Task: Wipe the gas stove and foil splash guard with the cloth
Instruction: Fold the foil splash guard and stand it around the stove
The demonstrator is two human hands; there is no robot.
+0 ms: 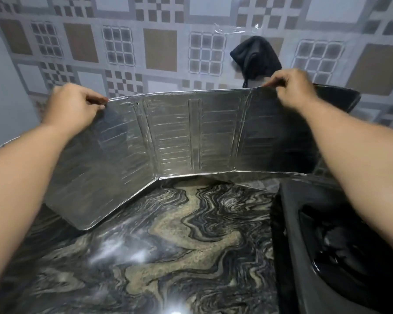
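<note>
The left hand (pixel 72 105) pinches the top edge of the foil splash guard (pixel 175 141) near its left end, thumb and fingers closed on the rim. The right hand (pixel 293 89) grips the same top edge towards its right end, fingers also closed on the foil. The guard stands upright between them, folded into panels, with its left panel angled forward and its bottom edge resting on the desk (pixel 168 250), a dark marbled stone with pale swirling veins. The middle panels appear slightly raised off the desk at the back. To the right, just beside the guard's lower corner, sits the black gas stove (pixel 327 234), partly hidden under the right forearm. Behind the guard rises a patterned tiled wall (pixel 159 41), where a dark cloth (pixel 256 55) hangs above the right hand.
</note>
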